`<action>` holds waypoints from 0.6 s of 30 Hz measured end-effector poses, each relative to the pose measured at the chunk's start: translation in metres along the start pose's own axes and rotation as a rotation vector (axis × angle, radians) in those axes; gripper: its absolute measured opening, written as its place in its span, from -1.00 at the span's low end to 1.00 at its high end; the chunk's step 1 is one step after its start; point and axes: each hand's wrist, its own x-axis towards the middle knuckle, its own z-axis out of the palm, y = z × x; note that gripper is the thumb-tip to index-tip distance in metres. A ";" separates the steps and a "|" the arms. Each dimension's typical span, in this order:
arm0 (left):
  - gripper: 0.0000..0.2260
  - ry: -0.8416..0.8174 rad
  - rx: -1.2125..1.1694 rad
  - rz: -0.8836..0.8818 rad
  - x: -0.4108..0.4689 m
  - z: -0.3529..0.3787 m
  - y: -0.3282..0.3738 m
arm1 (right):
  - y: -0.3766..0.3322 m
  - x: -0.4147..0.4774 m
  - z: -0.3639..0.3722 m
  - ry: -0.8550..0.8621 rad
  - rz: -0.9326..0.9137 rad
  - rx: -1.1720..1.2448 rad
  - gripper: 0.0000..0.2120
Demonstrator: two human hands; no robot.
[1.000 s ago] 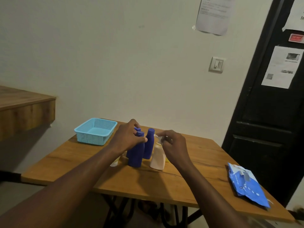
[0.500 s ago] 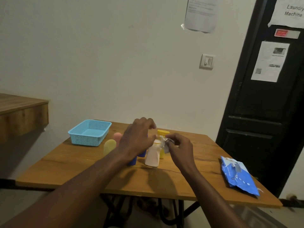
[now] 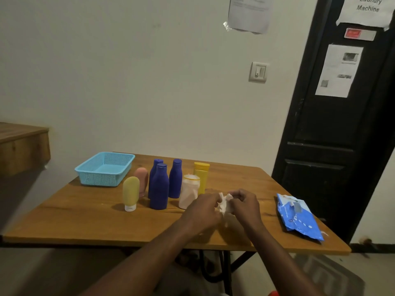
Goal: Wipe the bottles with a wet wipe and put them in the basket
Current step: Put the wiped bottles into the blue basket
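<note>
Bottles (image 3: 175, 180) stand upright in a tight cluster at the middle of the frame, on the wooden table (image 3: 85, 221). None is yet in the blue basket (image 3: 100, 178), which sits just left of the group. Lower and right of centre, the left hand (image 3: 203, 212) and right hand (image 3: 245, 207) meet over a crumpled white wet wipe (image 3: 224, 202). Both have curled fingers pinching it between them, apparently to unfold it. A blue wipe pack (image 3: 298, 216) lies at the lower right, near the table edge.

The main risk looks like crowding. The pale pink bottle (image 3: 189, 192) stands just beside the left hand, and the blue bottles (image 3: 159, 189) are touching or nearly so. A reach into the cluster could tip one and knock over its neighbours. The slim yellow tube (image 3: 130, 192), balanced on its cap, seems easiest to topple. A damp bottle may also slip from the fingers on the way to the basket, and a wipe left bunched would clean poorly.
</note>
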 end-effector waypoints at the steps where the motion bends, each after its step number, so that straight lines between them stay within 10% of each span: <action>1: -0.55 -0.018 0.002 -0.012 0.000 0.004 -0.001 | 0.005 -0.001 0.000 -0.015 0.020 -0.027 -0.77; 18: -0.73 0.296 -0.122 -0.002 -0.010 -0.063 -0.010 | -0.064 -0.008 0.031 0.066 -0.602 -0.186 -0.94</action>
